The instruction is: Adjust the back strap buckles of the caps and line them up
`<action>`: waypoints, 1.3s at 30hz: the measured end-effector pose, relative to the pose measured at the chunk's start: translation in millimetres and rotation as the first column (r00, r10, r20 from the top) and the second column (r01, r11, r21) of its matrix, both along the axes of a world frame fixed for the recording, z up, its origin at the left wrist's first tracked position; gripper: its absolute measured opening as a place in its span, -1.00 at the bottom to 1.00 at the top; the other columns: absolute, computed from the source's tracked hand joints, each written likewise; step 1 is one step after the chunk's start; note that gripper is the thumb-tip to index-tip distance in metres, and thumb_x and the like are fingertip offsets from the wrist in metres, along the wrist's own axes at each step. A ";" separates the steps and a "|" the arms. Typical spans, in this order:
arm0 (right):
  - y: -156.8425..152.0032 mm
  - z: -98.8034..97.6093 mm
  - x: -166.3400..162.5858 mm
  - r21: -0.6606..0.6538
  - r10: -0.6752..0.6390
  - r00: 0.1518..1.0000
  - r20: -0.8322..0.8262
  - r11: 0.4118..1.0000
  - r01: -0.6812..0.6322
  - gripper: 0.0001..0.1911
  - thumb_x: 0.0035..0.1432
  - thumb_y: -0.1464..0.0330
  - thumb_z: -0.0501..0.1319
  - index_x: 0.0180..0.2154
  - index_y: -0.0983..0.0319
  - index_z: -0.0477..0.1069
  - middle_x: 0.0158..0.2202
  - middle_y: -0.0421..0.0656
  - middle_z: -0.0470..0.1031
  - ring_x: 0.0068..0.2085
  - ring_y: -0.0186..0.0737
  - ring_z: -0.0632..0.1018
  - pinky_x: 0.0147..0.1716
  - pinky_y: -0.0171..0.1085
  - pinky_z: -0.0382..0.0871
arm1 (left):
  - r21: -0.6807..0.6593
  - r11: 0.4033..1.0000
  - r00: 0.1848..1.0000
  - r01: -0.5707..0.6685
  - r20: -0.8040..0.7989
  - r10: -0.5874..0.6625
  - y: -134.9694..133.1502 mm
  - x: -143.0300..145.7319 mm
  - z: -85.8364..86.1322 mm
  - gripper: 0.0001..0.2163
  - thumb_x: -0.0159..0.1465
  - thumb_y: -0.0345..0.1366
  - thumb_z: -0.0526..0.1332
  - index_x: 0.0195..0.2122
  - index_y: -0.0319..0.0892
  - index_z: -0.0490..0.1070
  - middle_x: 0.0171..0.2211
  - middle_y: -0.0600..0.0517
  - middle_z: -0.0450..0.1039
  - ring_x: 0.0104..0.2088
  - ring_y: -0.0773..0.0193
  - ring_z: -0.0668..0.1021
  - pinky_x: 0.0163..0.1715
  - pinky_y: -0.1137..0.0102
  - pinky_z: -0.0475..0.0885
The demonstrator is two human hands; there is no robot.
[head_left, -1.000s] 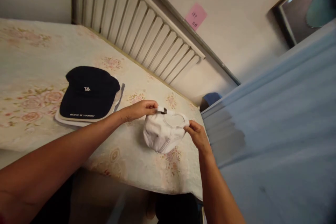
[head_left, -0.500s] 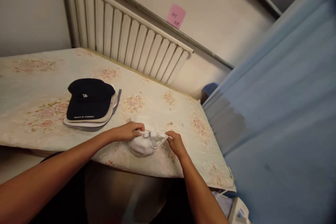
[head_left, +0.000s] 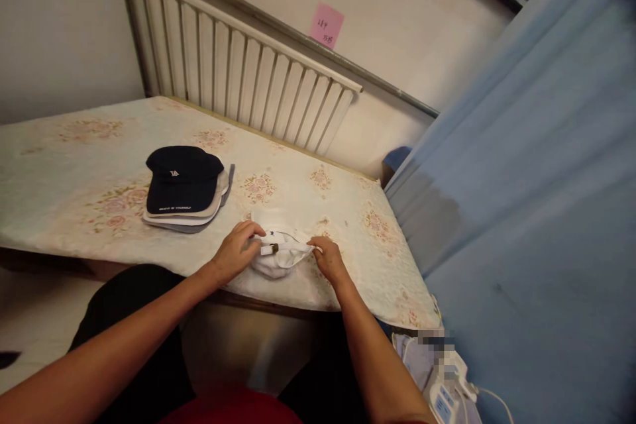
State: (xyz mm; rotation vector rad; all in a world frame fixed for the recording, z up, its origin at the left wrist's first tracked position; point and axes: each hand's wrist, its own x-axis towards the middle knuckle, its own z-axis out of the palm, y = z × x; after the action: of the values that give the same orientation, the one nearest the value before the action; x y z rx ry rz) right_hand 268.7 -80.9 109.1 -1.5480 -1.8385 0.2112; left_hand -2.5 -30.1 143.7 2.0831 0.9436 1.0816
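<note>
A white cap lies near the front edge of the bed-like table, its back strap and small buckle facing up. My right hand pinches the right end of the cap's strap edge. Close to the strap's left end is my left hand, its thumb and fingers apart. Whether its fingertips touch the cap is hard to make out. To the left rests a stack of caps, with a black cap bearing a small white emblem on top and lighter caps under it.
A floral cloth covers the surface. Behind it stands a white radiator against the wall. A blue curtain hangs at the right. White power strips with cables sit at lower right. My knees are below the front edge.
My left hand has let go of the cap's strap and spread its fingers. My right hand still holds the other end. The view has shifted slightly.
</note>
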 end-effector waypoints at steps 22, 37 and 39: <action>-32.4 35.7 -118.9 0.110 0.058 0.938 0.343 0.989 -0.101 -0.82 0.16 0.35 0.18 -0.15 0.14 0.39 -0.28 -0.14 0.46 -0.17 -0.12 0.40 -0.03 -0.09 0.22 | -0.530 0.847 0.965 0.046 0.241 0.099 -31.6 14.1 -30.9 -0.88 0.18 -0.21 0.10 -0.39 -0.12 0.32 -0.62 0.19 0.27 -0.54 0.32 0.37 -0.45 0.41 0.29; -21.4 23.9 -107.4 0.147 0.021 0.906 0.422 0.985 -0.091 -0.93 0.15 0.32 0.17 -0.30 0.15 0.39 -0.37 -0.15 0.44 -0.23 -0.13 0.40 -0.11 -0.15 0.20 | -0.495 0.869 0.958 -0.003 0.247 0.145 -28.1 0.3 -25.3 -0.87 0.11 -0.23 0.13 -0.34 -0.13 0.30 -0.54 0.18 0.27 -0.55 0.35 0.34 -0.50 0.43 0.25; -21.1 23.6 -105.7 0.139 0.021 0.918 0.397 0.987 -0.083 -0.92 0.14 0.32 0.18 -0.29 0.15 0.40 -0.36 -0.15 0.45 -0.24 -0.14 0.40 -0.12 -0.16 0.20 | -0.502 0.865 0.960 0.005 0.243 0.136 -26.9 -2.6 -22.8 -0.86 0.10 -0.22 0.14 -0.34 -0.13 0.29 -0.55 0.18 0.28 -0.56 0.35 0.34 -0.51 0.43 0.24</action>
State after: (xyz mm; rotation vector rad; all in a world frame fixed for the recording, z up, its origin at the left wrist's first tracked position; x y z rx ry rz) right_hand 163.0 -102.0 132.7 -1.5132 -2.1496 -0.2341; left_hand -5.1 -57.0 120.9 1.4477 1.0312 0.9940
